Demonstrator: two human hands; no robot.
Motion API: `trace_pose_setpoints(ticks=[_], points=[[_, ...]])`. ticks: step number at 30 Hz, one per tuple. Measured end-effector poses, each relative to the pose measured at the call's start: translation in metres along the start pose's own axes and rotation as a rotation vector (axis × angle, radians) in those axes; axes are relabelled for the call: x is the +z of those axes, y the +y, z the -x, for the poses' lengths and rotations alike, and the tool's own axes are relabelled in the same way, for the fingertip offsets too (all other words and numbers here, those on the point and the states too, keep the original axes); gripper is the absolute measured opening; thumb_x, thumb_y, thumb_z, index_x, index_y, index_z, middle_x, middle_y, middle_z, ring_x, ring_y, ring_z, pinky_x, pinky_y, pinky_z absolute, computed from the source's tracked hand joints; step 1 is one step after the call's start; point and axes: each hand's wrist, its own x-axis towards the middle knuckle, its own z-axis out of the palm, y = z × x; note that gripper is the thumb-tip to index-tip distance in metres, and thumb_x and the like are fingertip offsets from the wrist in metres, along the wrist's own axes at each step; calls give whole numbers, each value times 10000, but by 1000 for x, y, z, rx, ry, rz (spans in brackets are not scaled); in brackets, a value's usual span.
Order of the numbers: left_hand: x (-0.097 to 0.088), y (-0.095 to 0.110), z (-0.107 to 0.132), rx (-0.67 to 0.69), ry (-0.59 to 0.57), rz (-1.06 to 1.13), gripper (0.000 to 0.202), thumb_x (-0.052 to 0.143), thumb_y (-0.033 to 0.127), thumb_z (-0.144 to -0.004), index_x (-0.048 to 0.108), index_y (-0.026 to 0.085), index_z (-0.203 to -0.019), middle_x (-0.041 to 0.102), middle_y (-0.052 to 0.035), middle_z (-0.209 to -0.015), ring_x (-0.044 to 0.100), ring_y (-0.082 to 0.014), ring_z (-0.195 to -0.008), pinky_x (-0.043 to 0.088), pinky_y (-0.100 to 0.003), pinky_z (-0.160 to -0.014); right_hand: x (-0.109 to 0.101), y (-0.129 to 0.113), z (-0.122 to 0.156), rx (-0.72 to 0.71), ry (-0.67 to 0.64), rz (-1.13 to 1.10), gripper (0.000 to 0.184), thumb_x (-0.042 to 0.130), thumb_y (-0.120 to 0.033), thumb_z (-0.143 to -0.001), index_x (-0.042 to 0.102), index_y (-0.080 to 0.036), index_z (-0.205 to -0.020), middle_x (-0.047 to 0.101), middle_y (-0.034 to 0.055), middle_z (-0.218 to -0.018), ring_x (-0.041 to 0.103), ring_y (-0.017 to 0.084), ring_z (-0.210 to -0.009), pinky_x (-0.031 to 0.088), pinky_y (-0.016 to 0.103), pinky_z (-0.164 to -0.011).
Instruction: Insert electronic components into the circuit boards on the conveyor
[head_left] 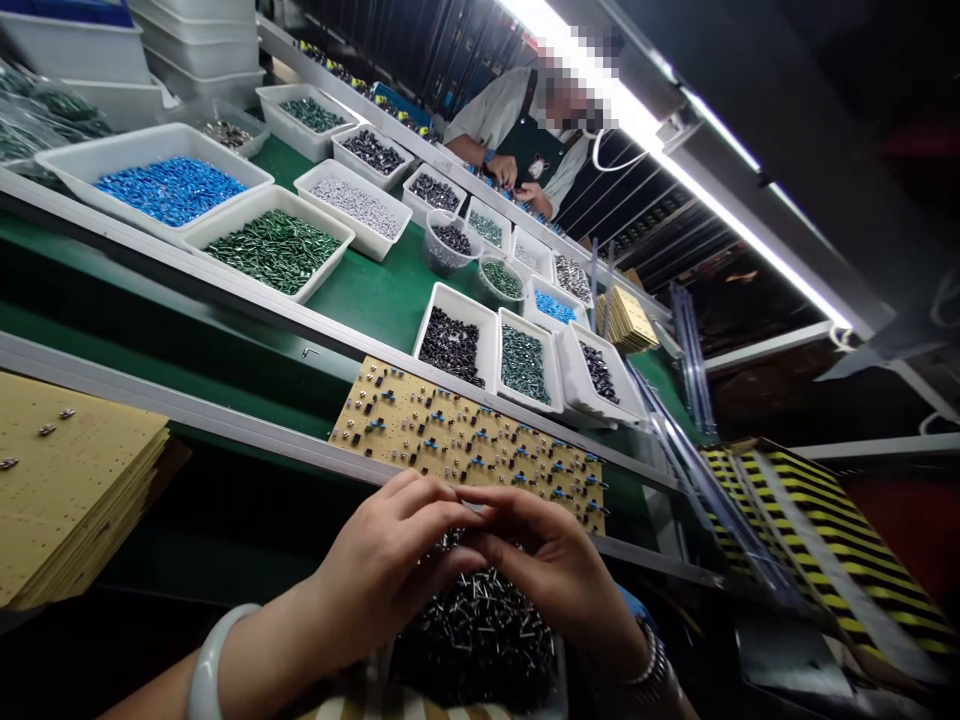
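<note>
My left hand [390, 560] and my right hand [540, 570] curl toward each other, fingertips meeting above a heap of dark components with silver wire leads [476, 635]. Whatever lies between the fingertips is hidden by my fingers. The heap sits in a container [559, 690] right under my hands, close to my body. Just beyond my fingertips lies a tan circuit board [465, 445] on a metal-edged green belt, studded with rows of black, blue and silver components. Neither hand touches the board.
White trays [454, 345] and clear cups of sorted components line the green bench [375, 290] beyond the belt. A stack of bare tan boards [67, 480] lies to my left. A co-worker's hands [517, 180] work at the far end. Yellow-and-black striped material [825, 540] lies to my right.
</note>
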Motion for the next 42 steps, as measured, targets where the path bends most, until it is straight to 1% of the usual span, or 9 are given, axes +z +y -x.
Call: trace_pose_setpoints(ticks=[10, 14, 20, 22, 24, 27, 33, 38, 42], points=[[-19, -2, 6, 147, 31, -228, 285, 575, 138, -1019, 603, 143, -1302, 731, -64, -1101, 597, -202, -910, 501, -354, -844, 14, -11, -1, -75, 30, 113, 282, 644, -210, -982, 618, -292, -1251, 763, -5, -978, 739, 129, -919, 589, 241, -851], [-31, -12, 9, 139, 91, -229, 211, 592, 116, -1005, 678, 201, -1178, 762, -14, -966, 600, -178, -807, 501, -314, -742, 24, -19, -11, -127, -2, 188, 296, 617, -182, -978, 570, -269, -1257, 739, -8, -913, 724, 129, -846, 583, 255, -796], [-36, -8, 7, 1, 255, -360, 320, 633, 157, -989, 597, 164, -1306, 683, -99, -1267, 587, -240, -1168, 440, -400, -1052, 21, -19, -62, -261, 88, 344, 170, 632, -275, -987, 652, -205, -1141, 763, 51, -963, 734, 173, -871, 601, 315, -818], [-28, 0, 4, 26, 140, -380, 342, 665, 268, -981, 587, 153, -1293, 668, -109, -1230, 577, -270, -1140, 442, -433, -1023, 18, -17, -85, -362, 176, 513, 117, 611, -273, -996, 681, -203, -1057, 761, 59, -983, 725, 180, -880, 591, 331, -833], [-15, 7, 1, 77, -124, -378, 299, 696, 372, -955, 632, 179, -1174, 681, -74, -1108, 582, -283, -1044, 470, -442, -932, 15, -15, -106, -444, 198, 649, 118, 575, -243, -1008, 680, -197, -1037, 752, 61, -981, 711, 184, -889, 575, 339, -846], [2, 9, -3, 100, -399, -432, 181, 723, 361, -926, 651, 197, -953, 663, -40, -972, 566, -282, -961, 475, -435, -841, 13, -13, -129, -493, 187, 772, 114, 560, -207, -1004, 670, -177, -1004, 723, 78, -970, 682, 199, -896, 551, 347, -847], [10, 3, -5, 90, -450, -371, 159, 679, 201, -921, 583, 202, -794, 612, -15, -876, 519, -230, -877, 433, -386, -805, 12, -14, -138, -445, 172, 826, 85, 581, -189, -981, 663, -169, -966, 705, 78, -930, 656, 207, -871, 520, 327, -796], [7, 3, -4, 45, -417, -273, 123, 677, 237, -951, 649, 229, -832, 624, -26, -988, 530, -235, -948, 431, -373, -823, 14, -17, -140, -396, 191, 808, 61, 608, -190, -953, 669, -187, -946, 715, 52, -901, 659, 190, -836, 506, 307, -786], [11, 3, -5, 10, -370, -214, 181, 635, 265, -992, 638, 216, -819, 647, 2, -850, 547, -205, -853, 445, -358, -792, 16, -19, -143, -351, 218, 813, 54, 619, -198, -933, 668, -184, -917, 718, 50, -880, 661, 188, -817, 501, 305, -776]])
